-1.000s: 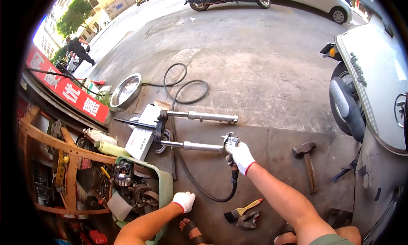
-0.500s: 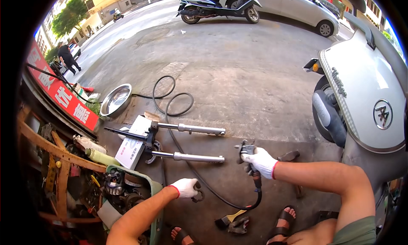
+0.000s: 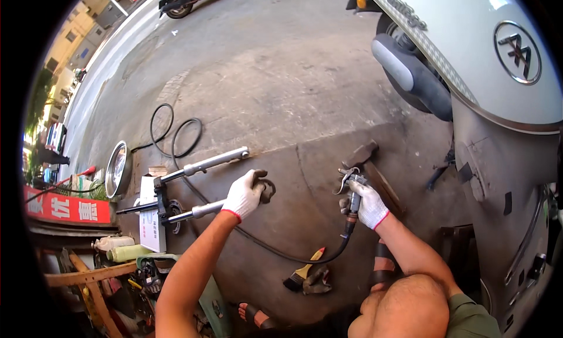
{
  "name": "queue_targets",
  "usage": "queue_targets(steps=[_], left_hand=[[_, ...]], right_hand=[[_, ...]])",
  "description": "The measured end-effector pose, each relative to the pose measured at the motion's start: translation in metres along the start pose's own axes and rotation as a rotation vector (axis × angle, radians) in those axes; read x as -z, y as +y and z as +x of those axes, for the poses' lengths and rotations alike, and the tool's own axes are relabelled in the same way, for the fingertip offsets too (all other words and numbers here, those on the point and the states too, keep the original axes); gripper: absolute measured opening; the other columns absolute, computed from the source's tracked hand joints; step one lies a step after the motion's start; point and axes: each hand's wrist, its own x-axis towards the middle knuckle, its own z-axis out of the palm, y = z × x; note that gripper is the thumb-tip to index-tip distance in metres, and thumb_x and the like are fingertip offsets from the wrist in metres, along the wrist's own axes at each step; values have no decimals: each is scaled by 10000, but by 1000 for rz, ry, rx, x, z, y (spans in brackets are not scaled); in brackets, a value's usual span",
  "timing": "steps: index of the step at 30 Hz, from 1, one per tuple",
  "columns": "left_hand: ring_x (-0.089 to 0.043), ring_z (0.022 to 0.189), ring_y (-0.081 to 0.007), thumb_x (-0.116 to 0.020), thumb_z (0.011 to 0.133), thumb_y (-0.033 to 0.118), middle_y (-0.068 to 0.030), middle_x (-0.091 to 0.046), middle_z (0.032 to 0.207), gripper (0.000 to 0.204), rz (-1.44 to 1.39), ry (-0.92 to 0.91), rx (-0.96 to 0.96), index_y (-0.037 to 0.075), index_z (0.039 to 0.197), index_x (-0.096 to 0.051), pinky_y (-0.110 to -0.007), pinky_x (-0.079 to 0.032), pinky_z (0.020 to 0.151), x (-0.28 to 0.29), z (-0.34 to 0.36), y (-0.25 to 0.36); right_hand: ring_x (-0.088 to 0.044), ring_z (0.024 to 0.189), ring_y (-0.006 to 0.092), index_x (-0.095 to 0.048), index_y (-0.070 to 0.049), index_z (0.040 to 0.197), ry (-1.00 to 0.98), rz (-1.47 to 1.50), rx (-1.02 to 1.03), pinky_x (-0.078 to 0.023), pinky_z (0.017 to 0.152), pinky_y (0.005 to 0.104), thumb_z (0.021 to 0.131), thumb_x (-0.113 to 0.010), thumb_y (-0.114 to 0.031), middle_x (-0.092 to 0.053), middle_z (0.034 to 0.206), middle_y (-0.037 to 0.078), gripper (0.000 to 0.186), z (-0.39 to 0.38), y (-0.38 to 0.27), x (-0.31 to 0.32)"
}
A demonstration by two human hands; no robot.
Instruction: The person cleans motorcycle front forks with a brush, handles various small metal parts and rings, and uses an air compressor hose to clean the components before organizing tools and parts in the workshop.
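My left hand (image 3: 244, 196), in a white glove with a red cuff, is closed on a dark curved metal ring (image 3: 268, 191). It is raised over the near end of a scooter front fork (image 3: 217, 159), whose two silver tubes lean across a white box (image 3: 151, 220). Also gloved, my right hand (image 3: 370, 204) grips a grey air tool (image 3: 355, 203) by its body, with the nose pointing away from me. A curved bright metal piece shows at the tool's nose. From its lower end runs a black hose (image 3: 293, 259). Fingers behind the tool are partly hidden.
Beyond my right hand a hammer (image 3: 359, 155) lies on the ground. Near my feet are a paintbrush (image 3: 305, 270) and a dark glove-like rag (image 3: 317, 280). A pale scooter (image 3: 498, 62) stands at right. A metal basin (image 3: 119, 168) and a green bin (image 3: 216, 308) are at left.
The view has turned right and downward. My left hand has risen from beside the green bin toward the middle, carrying the ring nearer the air tool. My right hand still holds the tool.
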Motion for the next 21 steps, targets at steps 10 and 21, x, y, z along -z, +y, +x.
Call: queue_targets(steps=[10, 21], left_hand=[[-604, 891, -368, -690, 860, 175, -154, -589, 946, 150, 225, 198, -114, 89, 981, -668, -429, -503, 773, -135, 73, 24], [-620, 946, -349, -691, 835, 115, -141, -618, 990, 204, 188, 370, -109, 81, 1034, -662, -402, -504, 808, -161, 73, 13]], right_hand=[[-666, 632, 203, -491, -124, 1428, 136, 74, 16, -560, 564, 373, 1013, -520, -185, -680, 960, 118, 420, -14, 9, 20], [-609, 444, 176, -565, -82, 1247, 376, -241, 32, -462, 382, 296, 975, -556, -76, -646, 660, 74, 273, 15, 20, 7]])
